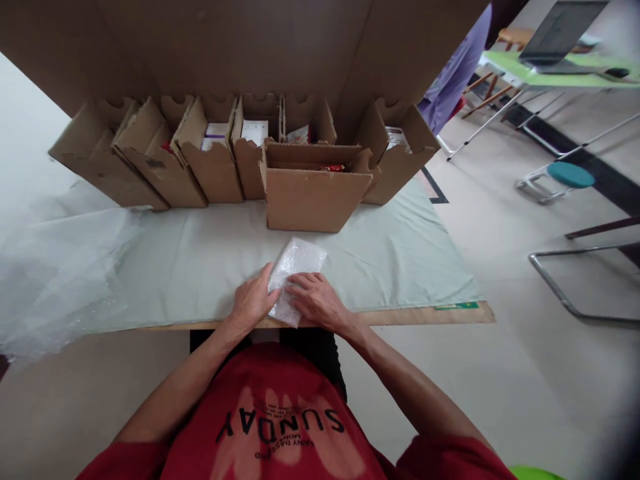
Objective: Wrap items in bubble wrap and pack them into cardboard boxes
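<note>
A flat sheet of bubble wrap [300, 253], possibly folded around something, lies at the near edge of the table in front of me. My left hand [253, 297] grips its left edge, the thumb on top and the fingers along the side. Across its right part my right hand [316, 300] rests flat, fingers stretched out and pressing on the plastic. Whether anything is inside the wrap I cannot tell. Just beyond stands a cardboard box [315, 199] with something red showing inside.
A row of upright cardboard bins [213, 167] stands behind, several holding small packages. Loose bubble wrap [65, 267] is heaped at the left on the green cloth [195, 267]. A person in purple [457, 73], a laptop table [565, 73] and a stool [571, 175] are to the right.
</note>
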The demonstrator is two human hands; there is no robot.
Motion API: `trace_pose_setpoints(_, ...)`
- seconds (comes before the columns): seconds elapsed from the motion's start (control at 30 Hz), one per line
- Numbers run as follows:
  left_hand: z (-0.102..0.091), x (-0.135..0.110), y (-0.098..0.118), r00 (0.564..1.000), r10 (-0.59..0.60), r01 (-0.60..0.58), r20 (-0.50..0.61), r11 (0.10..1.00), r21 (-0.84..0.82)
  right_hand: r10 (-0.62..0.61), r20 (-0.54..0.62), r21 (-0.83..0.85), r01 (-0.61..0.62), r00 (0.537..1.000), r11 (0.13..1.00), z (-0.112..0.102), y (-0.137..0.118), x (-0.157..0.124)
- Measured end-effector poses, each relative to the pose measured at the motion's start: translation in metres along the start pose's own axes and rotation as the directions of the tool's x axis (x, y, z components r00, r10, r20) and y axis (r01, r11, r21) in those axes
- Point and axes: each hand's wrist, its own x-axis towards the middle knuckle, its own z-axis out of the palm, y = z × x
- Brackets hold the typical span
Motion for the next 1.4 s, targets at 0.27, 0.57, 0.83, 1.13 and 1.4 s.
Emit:
trace_pose_setpoints(0.27, -0.001, 0.004, -0.007, 1.0, 0.019, -0.021, -0.009, 0.975, -0.219, 0.016, 0.026, 0.048, -0.017, 1.0, 0.999, 0.004, -0.025, -0.052)
trace_pose_setpoints(0.57, 0.01, -0.01, -0.036, 0.996, 0.093, -0.065, 0.006, 0.737, -0.673, 0.019, -0.198, 0.106, 0.002, 0.98, 0.994, 0.029, -0.031, -0.044)
trace_pose_setpoints(0.83, 0.003, -0.03, -0.053, 0.852, 0.435, -0.523, -0.292, 0.743, -0.418, 0.427, -0.138, 0.487, -0.315, 0.893, 0.815, 0.012, -0.022, -0.034)
trace_pose_setpoints(1.13, 0.024, -0.006, -0.045, 0.744, 0.561, -0.656, -0.363, 0.716, -0.239, 0.471, -0.056, 0.676, -0.313, 0.88, 0.667, -0.011, -0.019, -0.034)
trace_pose_setpoints(1.4, -0.046, 0.024, -0.088, 0.802, 0.307, -0.4, -0.512, 0.913, -0.079, 0.32, -0.204, 0.189, -0.283, 0.925, 0.94, -0.027, 0.021, -0.006)
